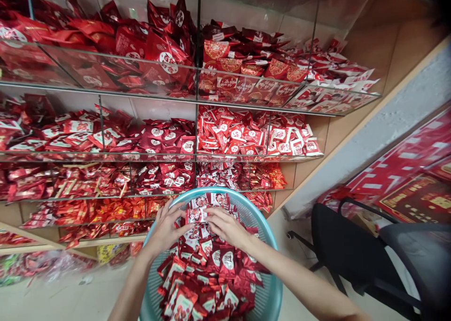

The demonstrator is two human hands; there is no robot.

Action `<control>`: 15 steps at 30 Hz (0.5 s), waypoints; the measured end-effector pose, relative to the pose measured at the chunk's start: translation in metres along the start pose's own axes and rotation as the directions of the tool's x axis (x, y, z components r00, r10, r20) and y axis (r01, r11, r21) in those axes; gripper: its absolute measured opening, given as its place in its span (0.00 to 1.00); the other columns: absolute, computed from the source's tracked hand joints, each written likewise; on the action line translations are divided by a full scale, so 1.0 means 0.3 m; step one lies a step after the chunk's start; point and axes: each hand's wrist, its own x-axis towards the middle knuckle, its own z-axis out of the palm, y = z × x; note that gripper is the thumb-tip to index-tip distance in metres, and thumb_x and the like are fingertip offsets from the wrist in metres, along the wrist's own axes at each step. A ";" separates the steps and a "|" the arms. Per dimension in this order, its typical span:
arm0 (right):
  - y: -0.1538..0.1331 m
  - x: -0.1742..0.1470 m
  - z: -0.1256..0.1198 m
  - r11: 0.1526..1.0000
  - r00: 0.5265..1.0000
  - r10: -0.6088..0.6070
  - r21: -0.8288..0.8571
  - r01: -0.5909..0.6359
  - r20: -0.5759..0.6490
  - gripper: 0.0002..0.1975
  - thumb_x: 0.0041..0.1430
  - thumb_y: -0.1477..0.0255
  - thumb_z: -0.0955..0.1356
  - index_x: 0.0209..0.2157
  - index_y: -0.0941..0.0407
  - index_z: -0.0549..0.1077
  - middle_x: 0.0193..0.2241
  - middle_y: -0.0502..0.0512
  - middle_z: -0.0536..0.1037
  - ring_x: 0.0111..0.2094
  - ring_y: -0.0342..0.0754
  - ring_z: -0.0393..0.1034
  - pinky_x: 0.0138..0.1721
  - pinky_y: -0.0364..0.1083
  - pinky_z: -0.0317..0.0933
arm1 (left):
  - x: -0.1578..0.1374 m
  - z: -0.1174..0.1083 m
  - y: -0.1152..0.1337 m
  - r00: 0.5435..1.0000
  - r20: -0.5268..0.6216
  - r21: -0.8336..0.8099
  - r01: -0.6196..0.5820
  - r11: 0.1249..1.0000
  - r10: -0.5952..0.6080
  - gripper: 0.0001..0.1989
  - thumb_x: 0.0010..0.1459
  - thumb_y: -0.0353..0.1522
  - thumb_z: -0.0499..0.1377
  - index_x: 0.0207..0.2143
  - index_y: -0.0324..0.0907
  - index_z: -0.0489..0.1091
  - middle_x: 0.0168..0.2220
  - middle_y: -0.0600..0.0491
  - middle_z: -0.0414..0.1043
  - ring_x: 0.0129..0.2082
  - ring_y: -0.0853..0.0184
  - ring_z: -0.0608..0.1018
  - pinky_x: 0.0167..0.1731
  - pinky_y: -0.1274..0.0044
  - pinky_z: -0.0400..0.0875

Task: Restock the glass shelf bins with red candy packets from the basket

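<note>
A large teal plastic basket (275,260) with perforated sides stands below me, heaped with small red snack packets (183,303). Over its far half, both hands are at a small red-and-white packet (195,215). My left hand (167,232) has thumb and fingers curved about the packet's left end. My right hand (229,228) reaches in from the other side, its fingers closed at the packet's right end; the fingertips are partly hidden. Darker red packets with white round labels (222,259) lie just nearer to me in the basket.
Ahead, a wooden shelf unit (391,58) with clear dividers holds several rows of red packets (165,53). A black office chair (352,250) stands at the right, near red printed panels (419,194). Plastic-wrapped goods (42,267) lie under the shelves at the left.
</note>
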 end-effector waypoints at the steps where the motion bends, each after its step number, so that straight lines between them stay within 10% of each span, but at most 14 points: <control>1: -0.006 0.000 0.000 1.000 1.000 0.004 0.009 -0.004 -0.003 0.13 0.61 0.75 0.59 0.45 0.55 0.68 0.49 0.59 0.69 0.49 0.48 0.64 0.51 0.50 0.62 | 0.000 -0.001 -0.001 1.000 -0.005 -0.008 -0.004 1.000 0.004 0.15 0.52 0.48 0.55 0.33 0.49 0.67 0.58 0.56 0.62 0.64 0.54 0.46 0.57 0.52 0.41; 8: -0.084 -0.008 0.034 0.947 0.969 0.201 0.282 -0.154 -0.146 0.08 0.60 0.73 0.62 0.41 0.54 0.69 0.44 0.56 0.70 0.47 0.46 0.65 0.48 0.47 0.62 | 0.000 -0.027 0.002 1.000 0.030 -0.155 0.013 0.988 -0.009 0.13 0.51 0.47 0.57 0.31 0.47 0.68 0.58 0.55 0.62 0.64 0.54 0.45 0.58 0.51 0.40; 15: -0.143 0.045 0.112 0.760 0.769 0.572 0.538 -0.365 -0.286 0.16 0.56 0.75 0.64 0.47 0.51 0.63 0.44 0.54 0.65 0.36 0.43 0.66 0.39 0.45 0.65 | 0.001 -0.050 0.019 0.999 0.007 -0.232 0.032 0.972 -0.032 0.12 0.53 0.44 0.56 0.28 0.47 0.68 0.56 0.55 0.65 0.63 0.58 0.50 0.59 0.54 0.43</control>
